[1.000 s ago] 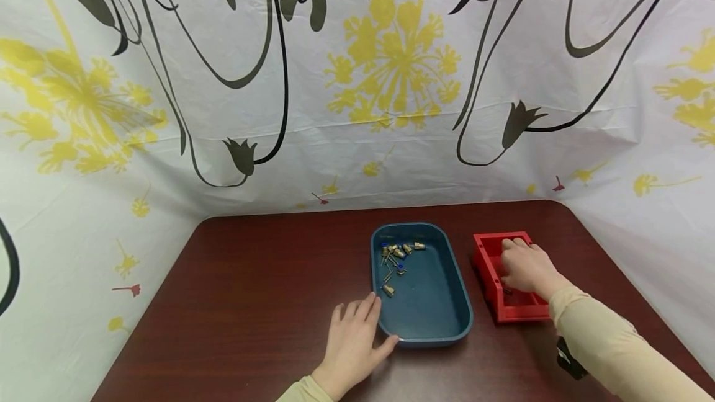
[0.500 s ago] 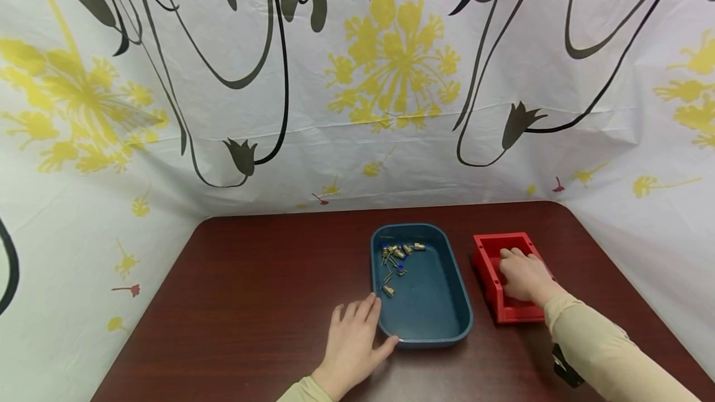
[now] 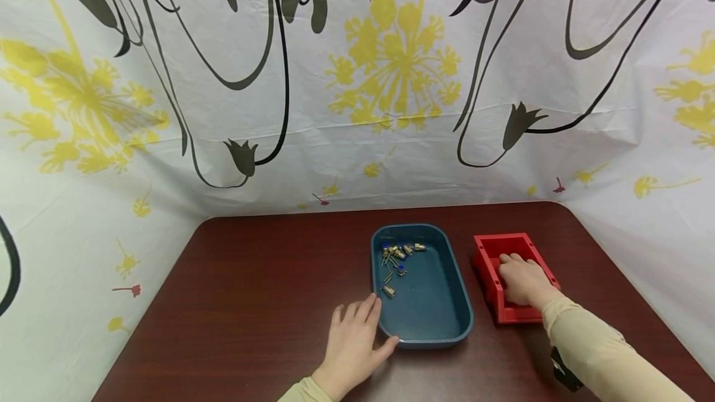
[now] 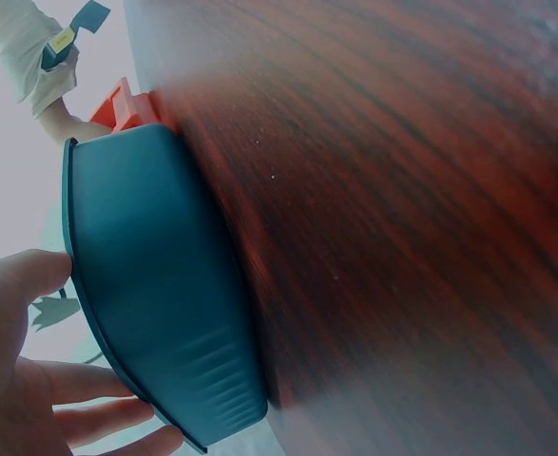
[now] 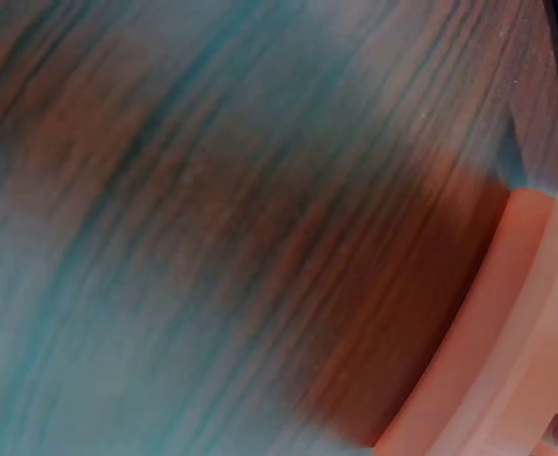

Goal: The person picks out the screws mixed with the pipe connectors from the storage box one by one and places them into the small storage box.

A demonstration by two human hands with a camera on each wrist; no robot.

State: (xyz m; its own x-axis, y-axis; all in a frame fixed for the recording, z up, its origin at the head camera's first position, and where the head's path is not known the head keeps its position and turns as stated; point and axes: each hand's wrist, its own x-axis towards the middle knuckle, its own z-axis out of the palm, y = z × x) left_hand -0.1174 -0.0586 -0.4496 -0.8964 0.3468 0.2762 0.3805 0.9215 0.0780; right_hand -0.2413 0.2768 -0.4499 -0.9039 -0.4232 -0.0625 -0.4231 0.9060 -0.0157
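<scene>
2 arms [image 3: 606, 349] extend, left fingers [image 3: 365, 310] straight against tray [image 3: 427, 318], right fingers [image 3: 515, 262] unclear in box [image 3: 522, 316]

A tray [image 3: 427, 306] is sitting on the surface [image 3: 268, 290], with a box [image 3: 519, 315] standing just to its right. Small parts [image 3: 399, 254] are lying in the tray's far and left portions. The left hand [image 3: 353, 341] is touching its near-left rim; the right hand [image 3: 522, 281] is lying partly inside the box. A cloth [image 3: 402, 172] is hanging behind the surface.
</scene>
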